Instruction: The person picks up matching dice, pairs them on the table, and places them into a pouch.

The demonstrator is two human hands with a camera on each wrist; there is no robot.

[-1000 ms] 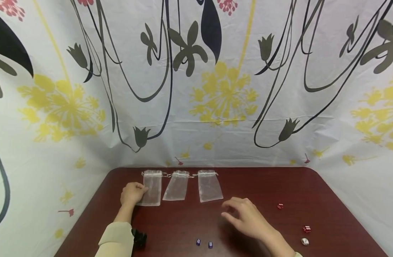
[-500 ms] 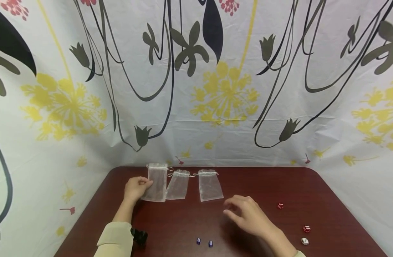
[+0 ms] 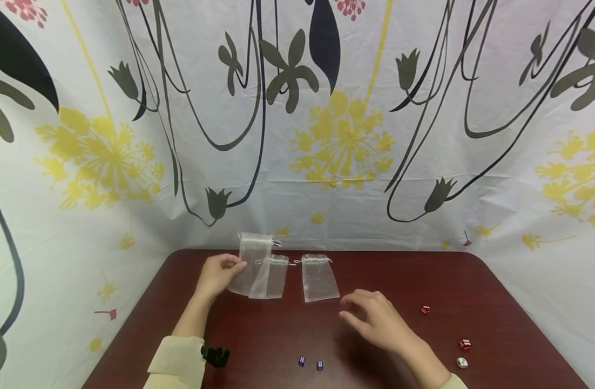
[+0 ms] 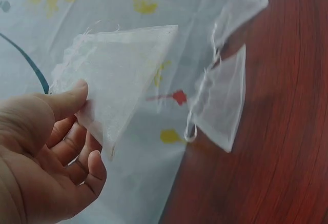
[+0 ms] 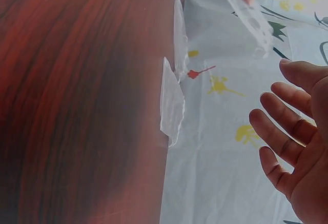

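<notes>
My left hand [image 3: 217,275] pinches a sheer white drawstring pouch [image 3: 251,265] by its side edge, between thumb and fingers. In the left wrist view the pouch [image 4: 118,75] is lifted, its mesh spread flat. Two similar pouches lie on the table: a middle one [image 3: 276,278], partly overlapped by the held pouch in the head view, and a right one [image 3: 319,281]. Over the table to the right of them, my right hand [image 3: 379,321] holds nothing. Its fingers [image 5: 279,137] are relaxed and apart in the right wrist view.
Two small blue dice [image 3: 319,365] lie near the front of the dark red table [image 3: 268,329]. At the right are a red die [image 3: 425,309], another red piece [image 3: 465,344] and a silvery one [image 3: 462,363]. A patterned cloth [image 3: 326,216] hangs behind the table.
My left hand has raised the leftmost pouch off the table and carried it right and up, towards the middle pouch. The right hand has barely moved.
</notes>
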